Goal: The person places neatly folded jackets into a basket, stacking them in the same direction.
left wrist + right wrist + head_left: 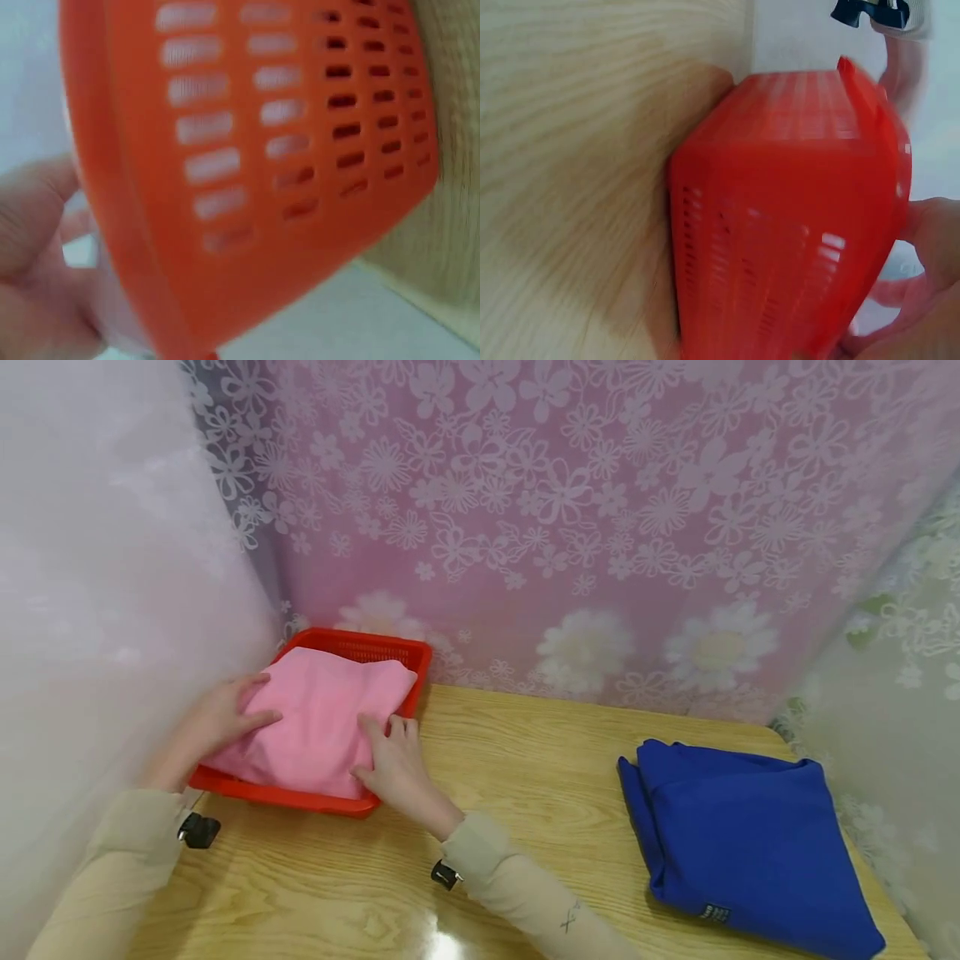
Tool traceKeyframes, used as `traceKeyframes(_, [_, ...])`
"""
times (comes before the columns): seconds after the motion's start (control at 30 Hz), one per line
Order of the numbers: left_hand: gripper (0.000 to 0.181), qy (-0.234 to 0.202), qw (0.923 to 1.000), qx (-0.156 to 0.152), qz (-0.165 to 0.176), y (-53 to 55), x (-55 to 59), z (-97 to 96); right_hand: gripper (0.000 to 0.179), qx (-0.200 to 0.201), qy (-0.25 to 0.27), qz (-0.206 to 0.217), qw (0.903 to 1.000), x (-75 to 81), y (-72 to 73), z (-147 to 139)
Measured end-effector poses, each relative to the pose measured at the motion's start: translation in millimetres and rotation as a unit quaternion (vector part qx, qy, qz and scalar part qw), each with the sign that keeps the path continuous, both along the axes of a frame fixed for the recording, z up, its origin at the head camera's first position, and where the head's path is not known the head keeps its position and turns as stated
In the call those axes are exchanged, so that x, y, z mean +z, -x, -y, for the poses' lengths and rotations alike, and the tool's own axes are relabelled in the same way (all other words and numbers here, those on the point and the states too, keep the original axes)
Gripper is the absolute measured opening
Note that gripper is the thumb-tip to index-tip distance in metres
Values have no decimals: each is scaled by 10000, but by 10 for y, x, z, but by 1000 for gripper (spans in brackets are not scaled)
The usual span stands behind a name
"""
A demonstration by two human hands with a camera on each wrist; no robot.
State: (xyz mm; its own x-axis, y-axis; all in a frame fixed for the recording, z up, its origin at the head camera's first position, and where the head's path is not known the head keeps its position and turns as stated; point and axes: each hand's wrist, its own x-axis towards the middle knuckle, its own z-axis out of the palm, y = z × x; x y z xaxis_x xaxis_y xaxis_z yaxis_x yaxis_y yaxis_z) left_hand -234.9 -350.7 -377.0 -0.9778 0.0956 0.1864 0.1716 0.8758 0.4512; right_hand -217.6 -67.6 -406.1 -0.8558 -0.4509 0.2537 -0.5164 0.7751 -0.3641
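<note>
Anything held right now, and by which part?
Can't tell if it's a real hold: left grip touches the cloth at its left side, right grip at its right side.

Desk [525,777]: pale yellow-brown top, wavy wood grain running across it; far right corner rounded. Rear: pink-mauve backdrop [525,502] printed with white flower outlines, fading to grey-blue at its left edge; large pale daisies [585,647] in a row low down, just above the desk's far edge. Left: plain whitish sheet [112,568], slightly glossy. Right: pale sheet [900,693], white floral print, touches of green. Light: bright glare patch [444,943] on near desktop; source outside view.
</note>
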Motion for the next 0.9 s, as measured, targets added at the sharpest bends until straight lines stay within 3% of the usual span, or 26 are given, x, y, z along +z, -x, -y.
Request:
traceKeyframes(0.13, [68,800,9951,322,-490,-164,57,-223,77,-271,37,-147,9995,-57,-62,27])
traceKeyframes(0.2, [65,971,9935,248,-532,-228,67,-304,76,-346,-60,-221,9991,-71,-59,14])
traceKeyframes(0.33, [69,1112,9938,-81,-42,-319,15,-330,61,-231,-795,-101,9965,-47,-25,-37])
traceKeyframes(0.43, [72,1153,9931,-95,202,-360,-60,-303,55,0,-1414,9,9900,-18,-6,-60])
traceKeyframes(0.67, [74,913,9938,-88,627,-295,-222,-309,53,216,-1877,-55,9820,25,33,-93])
traceKeyframes(0.8, [76,739,9937,-122,838,-243,-268,-298,52,311,-1737,-7,9843,17,44,-127])
traceKeyframes(0.9, [73,585,9951,-56,797,-228,-253,-315,47,430,-1387,-14,9894,24,49,-188])
